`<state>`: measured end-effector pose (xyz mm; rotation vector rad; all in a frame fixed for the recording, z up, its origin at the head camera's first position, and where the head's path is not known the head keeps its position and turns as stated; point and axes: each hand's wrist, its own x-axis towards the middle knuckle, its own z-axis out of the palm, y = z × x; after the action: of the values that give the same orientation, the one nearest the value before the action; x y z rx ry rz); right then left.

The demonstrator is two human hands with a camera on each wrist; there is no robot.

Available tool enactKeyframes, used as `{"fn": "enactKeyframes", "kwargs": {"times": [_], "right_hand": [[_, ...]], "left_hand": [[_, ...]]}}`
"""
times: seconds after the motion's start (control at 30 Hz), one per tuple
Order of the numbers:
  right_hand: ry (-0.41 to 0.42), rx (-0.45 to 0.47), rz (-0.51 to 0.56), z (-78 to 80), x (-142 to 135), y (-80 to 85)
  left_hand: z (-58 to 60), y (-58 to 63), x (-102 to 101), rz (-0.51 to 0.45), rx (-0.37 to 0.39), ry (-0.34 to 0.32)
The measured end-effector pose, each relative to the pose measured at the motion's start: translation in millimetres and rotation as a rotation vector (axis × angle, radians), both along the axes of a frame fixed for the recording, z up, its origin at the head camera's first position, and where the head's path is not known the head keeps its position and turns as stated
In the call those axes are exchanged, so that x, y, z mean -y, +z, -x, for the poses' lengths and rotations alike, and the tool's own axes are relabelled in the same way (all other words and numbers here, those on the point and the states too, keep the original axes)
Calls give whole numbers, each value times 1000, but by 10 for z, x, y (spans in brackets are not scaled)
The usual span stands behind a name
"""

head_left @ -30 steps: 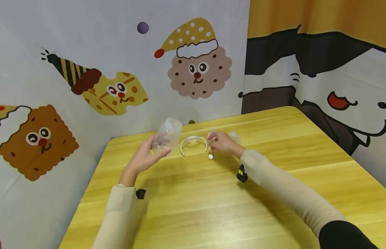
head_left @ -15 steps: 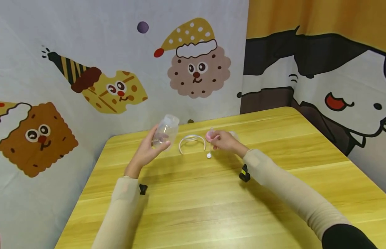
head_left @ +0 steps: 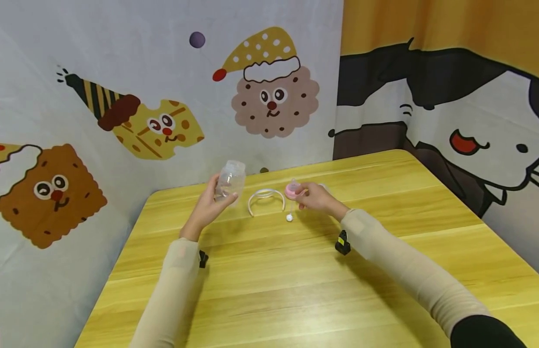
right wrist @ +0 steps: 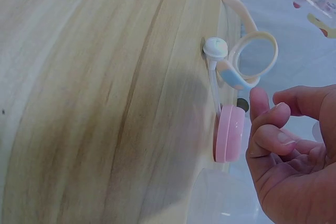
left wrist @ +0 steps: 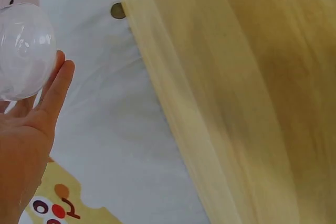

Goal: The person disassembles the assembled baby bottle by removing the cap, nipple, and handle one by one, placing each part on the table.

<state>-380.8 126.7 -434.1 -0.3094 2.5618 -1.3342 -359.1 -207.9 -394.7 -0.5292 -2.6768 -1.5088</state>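
Observation:
My left hand (head_left: 207,205) holds a clear baby bottle (head_left: 232,178) tilted above the table's far left, thumb in front. In the left wrist view the bottle (left wrist: 26,51) rests against the fingers. My right hand (head_left: 318,198) is beside a pink bottle collar (head_left: 291,190) with a teat. In the right wrist view its loosely bent fingers are apart from the collar (right wrist: 230,134) and hold nothing. A thin straw with a white ball (right wrist: 215,48) runs from the collar onto the table. A pale bottle handle (head_left: 266,194) stands between the hands.
A clear dome cap (right wrist: 220,198) sits behind the right hand, mostly hidden in the head view. The wooden table (head_left: 287,285) backs onto a printed cloth wall (head_left: 174,63). Black wrist cameras, such as the right one (head_left: 342,243), hang under the sleeves.
The right fingers have drawn slightly away from the pink collar, which now shows more fully on the table. The left hand has turned the bottle more upright and shifted it slightly left.

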Motion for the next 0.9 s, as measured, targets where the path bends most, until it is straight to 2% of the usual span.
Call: {"fn": "enactKeyframes", "kwargs": {"times": [0.13,0.3,0.47,0.7,0.9], "right_hand": [[-8,3,-12,-11,-3,-4],[1,-7,-17,-9,-33,-43],[9,-18,-10,-7,-73,-76],[15,-11,-3,-9,-84,-72],[26,-10,-2,-19,-84,-55]], "left_hand": [[11,-11,-19,-9,28,7],[51,-96,-9,-63,77,5],[111,-172,-21,-70,67,8],[353,-504,18,-72,40,78],[394,-594,7,-30,14,139]]}}
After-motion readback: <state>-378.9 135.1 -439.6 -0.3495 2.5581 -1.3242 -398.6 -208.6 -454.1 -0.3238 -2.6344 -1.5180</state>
